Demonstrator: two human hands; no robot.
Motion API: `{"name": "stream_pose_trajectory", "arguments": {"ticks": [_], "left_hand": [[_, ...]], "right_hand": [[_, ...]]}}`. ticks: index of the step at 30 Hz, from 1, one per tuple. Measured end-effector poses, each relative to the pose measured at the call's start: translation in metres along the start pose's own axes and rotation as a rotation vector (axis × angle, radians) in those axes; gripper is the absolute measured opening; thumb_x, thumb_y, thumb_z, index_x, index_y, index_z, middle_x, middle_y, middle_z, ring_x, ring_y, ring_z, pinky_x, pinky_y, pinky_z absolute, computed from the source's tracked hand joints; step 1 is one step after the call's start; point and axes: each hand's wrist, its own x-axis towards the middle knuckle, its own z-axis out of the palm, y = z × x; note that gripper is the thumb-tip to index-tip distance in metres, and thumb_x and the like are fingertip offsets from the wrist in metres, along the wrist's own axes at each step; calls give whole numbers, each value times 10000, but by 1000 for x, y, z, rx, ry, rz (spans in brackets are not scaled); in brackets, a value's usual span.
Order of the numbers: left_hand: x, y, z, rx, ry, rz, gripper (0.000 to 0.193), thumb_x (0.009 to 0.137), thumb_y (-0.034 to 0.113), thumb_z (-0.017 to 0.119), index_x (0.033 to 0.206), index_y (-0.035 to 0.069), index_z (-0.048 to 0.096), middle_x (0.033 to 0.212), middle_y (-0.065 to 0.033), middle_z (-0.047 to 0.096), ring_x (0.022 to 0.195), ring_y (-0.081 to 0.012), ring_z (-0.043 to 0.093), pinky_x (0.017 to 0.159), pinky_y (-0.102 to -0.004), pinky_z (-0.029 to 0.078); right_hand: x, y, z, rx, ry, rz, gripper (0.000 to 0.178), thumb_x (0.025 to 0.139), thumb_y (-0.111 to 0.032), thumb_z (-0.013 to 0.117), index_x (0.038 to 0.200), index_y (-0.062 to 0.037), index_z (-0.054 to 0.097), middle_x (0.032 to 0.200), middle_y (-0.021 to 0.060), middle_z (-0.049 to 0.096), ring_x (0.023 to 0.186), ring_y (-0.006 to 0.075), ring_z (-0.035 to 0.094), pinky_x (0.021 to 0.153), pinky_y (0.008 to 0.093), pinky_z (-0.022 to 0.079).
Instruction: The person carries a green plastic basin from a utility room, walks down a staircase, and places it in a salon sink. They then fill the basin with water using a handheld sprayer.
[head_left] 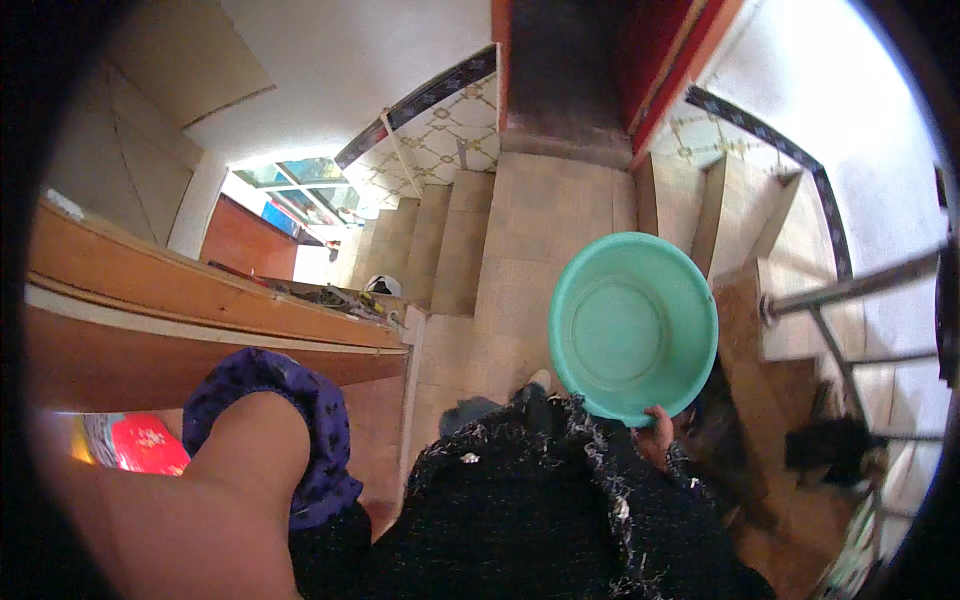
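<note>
Closest to the camera, a bare left forearm fills the lower left corner, with a purple patterned sleeve pushed up around it. The left hand is out of view below the edge, so its fingers cannot be told. Beside it, the person's dark, flecked knitted garment covers the lower middle.

Just past that, the right hand shows at the right of the garment. Its fingers curl over the near rim of a round turquoise plastic basin, gripping it by that edge. The basin is held up in the air, tilted so that its empty inside faces the camera, above the pale tiled landing.

To the left runs a wooden railing, with a red object below it. On the right, a metal handrail crosses over brown steps.

Farther on, pale steps go down to the left toward a bright window, and patterned wall tiles line the stairwell. Farthest, a red door frame stands at the top.
</note>
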Motion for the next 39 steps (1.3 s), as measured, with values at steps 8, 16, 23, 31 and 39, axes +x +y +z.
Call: {"name": "stream_pose_trajectory", "arguments": {"ticks": [8,16,23,31,39], "left_hand": [[-3,-12,-3,157,125,-137,422,821,123,553,1217,14,455,1227,-158,480,1165,-226,424,915,-332,391],[-120,-9,29,-480,-432,-1362,535,825,250,584,1278,27,407,1294,-100,447,1223,-190,379,1020,-344,268],[-216,13,141,-1000,-544,-1481,522,881,346,503,1282,31,392,1281,-127,445,1187,-221,407,994,-334,300],[-194,23,154,-983,-285,-1687,501,900,358,463,1279,38,399,1262,-140,458,1173,-230,418,985,-330,314],[-273,14,209,-703,-432,-1880,410,885,354,499,1132,28,523,1042,-163,570,971,-229,536,823,-337,419]], "right_hand": [[75,-58,36,-27,-55,6,255,724,-147,560,929,-26,470,865,104,515,699,253,511,586,360,447],[119,-109,42,-346,-20,313,317,711,-124,561,995,-3,490,926,131,582,881,273,566,769,386,493],[125,-161,90,-207,-258,82,282,724,-38,529,998,12,483,964,137,582,890,280,575,785,365,505],[165,-203,178,-252,-218,339,245,726,-61,545,947,5,462,908,120,561,813,280,571,736,352,510],[178,-222,261,-369,-200,481,207,725,-54,547,913,-23,470,936,106,553,755,255,571,656,321,507]]}}
